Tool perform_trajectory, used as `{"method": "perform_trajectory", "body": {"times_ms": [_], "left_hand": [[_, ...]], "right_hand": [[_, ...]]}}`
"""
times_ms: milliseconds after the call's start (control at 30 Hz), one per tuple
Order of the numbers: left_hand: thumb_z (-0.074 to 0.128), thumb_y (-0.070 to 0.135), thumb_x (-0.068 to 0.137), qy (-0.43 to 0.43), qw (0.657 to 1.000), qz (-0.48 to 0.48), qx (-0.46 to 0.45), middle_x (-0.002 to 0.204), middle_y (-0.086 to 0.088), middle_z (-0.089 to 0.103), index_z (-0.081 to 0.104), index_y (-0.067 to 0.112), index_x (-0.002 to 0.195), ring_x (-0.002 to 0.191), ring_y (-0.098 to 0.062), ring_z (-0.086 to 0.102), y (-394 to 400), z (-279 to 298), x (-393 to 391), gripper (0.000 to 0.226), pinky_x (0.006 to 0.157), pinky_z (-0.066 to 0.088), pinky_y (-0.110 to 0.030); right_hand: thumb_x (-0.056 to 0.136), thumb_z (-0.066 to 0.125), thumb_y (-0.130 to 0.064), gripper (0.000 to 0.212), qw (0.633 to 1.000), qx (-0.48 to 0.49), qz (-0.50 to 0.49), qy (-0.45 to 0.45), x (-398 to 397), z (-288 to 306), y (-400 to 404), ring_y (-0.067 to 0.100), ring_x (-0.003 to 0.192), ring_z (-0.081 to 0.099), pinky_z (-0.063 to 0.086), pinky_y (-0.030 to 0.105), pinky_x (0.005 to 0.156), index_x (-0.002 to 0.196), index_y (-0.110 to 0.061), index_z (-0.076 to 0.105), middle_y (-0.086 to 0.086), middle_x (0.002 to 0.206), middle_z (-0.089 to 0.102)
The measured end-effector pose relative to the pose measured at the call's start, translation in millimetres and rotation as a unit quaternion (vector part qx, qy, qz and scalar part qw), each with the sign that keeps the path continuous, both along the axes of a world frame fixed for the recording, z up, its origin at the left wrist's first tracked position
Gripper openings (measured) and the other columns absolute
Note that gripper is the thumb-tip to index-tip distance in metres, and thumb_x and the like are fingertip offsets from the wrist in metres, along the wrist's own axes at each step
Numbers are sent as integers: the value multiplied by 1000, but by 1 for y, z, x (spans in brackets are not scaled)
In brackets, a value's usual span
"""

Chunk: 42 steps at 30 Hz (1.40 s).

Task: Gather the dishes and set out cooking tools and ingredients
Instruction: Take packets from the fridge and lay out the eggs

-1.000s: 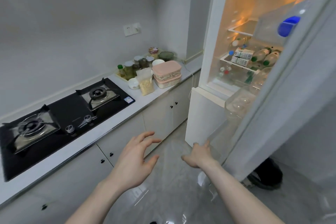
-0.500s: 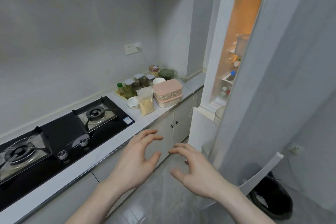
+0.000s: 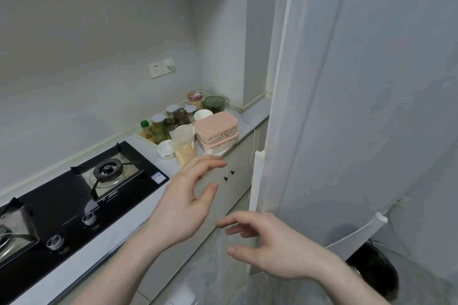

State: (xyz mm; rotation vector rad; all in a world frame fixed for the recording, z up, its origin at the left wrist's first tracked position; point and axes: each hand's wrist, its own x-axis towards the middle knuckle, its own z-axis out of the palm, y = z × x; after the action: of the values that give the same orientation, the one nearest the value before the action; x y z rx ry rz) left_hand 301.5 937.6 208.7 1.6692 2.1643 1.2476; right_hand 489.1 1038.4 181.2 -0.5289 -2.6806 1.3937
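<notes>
My left hand [image 3: 184,202] hovers in front of the counter edge, fingers loosely spread and holding nothing. My right hand [image 3: 269,246] floats lower, to its right, near the fridge door [image 3: 359,106], also empty with relaxed fingers. At the far end of the counter stand a pink lidded box [image 3: 216,130], a clear bag of grains [image 3: 184,147], a small white bowl [image 3: 165,148], a white cup [image 3: 203,114], a green-lidded container [image 3: 214,103] and several jars on a tray [image 3: 171,119]. The fridge door hides the inside of the fridge.
A black two-burner gas hob [image 3: 74,195] fills the left of the white counter [image 3: 119,233]. Cabinet doors with small black knobs [image 3: 228,177] sit below. A black waste bin [image 3: 371,270] stands on the floor at lower right. A wall socket [image 3: 161,68] is above the counter.
The fridge door has swung from wide open to nearly shut, hiding the lit shelves. My right hand came away from the door and both hands now hover empty.
</notes>
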Motion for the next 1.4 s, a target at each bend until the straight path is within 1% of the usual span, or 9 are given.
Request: {"method": "perform_trajectory", "body": {"times_ms": [167, 333, 433, 600, 733, 833, 1100, 1267, 1400], "left_hand": [[58, 13, 100, -42, 999, -6, 24, 128, 23, 60, 59, 39, 130, 122, -6, 57, 45, 26, 6, 40, 96, 42, -14], [46, 1, 103, -121, 990, -4, 78, 127, 9, 67, 60, 28, 130, 122, -16, 60, 92, 33, 14, 40, 100, 47, -32], [44, -3, 102, -158, 980, 51, 112, 123, 12, 67, 59, 30, 127, 118, -11, 61, 120, 33, 12, 44, 92, 46, -31], [55, 18, 96, -164, 971, 117, 129, 123, 14, 65, 55, 34, 130, 113, -8, 62, 162, 27, 4, 38, 90, 48, -28], [62, 24, 98, -125, 974, 157, 105, 125, 19, 62, 51, 33, 135, 115, -2, 60, 196, 20, -8, 39, 83, 48, -13], [64, 29, 97, -117, 975, 167, 89, 124, 20, 62, 51, 30, 134, 113, 1, 60, 222, 21, -25, 40, 87, 50, -19], [65, 33, 96, -124, 974, 181, 62, 130, 12, 61, 50, 25, 137, 118, -9, 60, 301, 24, -58, 45, 99, 53, -36], [64, 29, 97, -105, 978, 171, 53, 140, 9, 55, 42, 22, 146, 123, -9, 52, 344, 28, -56, 54, 103, 46, -32], [62, 29, 98, -107, 981, 159, 37, 146, 11, 51, 38, 29, 149, 136, -15, 47, 367, 31, -58, 56, 111, 42, -40]], "right_hand": [[92, 70, -31, 39, 1000, -15, 26, -3, -9, 0, 55, -7, 111, 62, 49, 21, 101, 130, -36, 62, -25, 122, 67], [92, 71, -23, 35, 999, -4, 8, 38, 3, 6, 122, -5, 111, 63, 48, 14, 97, 126, -31, 66, -21, 118, 69], [92, 71, -26, 33, 998, 17, 12, 52, 12, 12, 162, -7, 114, 61, 49, 19, 99, 124, -34, 67, -25, 118, 68], [92, 71, -21, 29, 994, 28, -10, 102, 24, 18, 217, -2, 114, 62, 51, 26, 98, 117, -36, 69, -26, 117, 67], [91, 72, -14, 35, 987, 34, -35, 153, 29, 23, 244, 3, 115, 64, 51, 30, 99, 117, -36, 68, -23, 122, 65], [90, 73, -13, 37, 980, 47, -61, 181, 31, 28, 262, 4, 119, 61, 49, 30, 102, 118, -37, 68, -24, 129, 62], [90, 72, -15, 40, 963, 96, -117, 224, 45, 43, 306, 2, 135, 48, 45, 27, 105, 119, -41, 66, -25, 140, 52], [88, 73, -12, 43, 950, 113, -154, 246, 52, 42, 328, 2, 135, 48, 45, 24, 105, 120, -40, 66, -25, 141, 51], [87, 73, -9, 48, 943, 119, -172, 258, 54, 41, 340, 4, 136, 48, 43, 19, 104, 124, -40, 64, -25, 143, 50]]}}
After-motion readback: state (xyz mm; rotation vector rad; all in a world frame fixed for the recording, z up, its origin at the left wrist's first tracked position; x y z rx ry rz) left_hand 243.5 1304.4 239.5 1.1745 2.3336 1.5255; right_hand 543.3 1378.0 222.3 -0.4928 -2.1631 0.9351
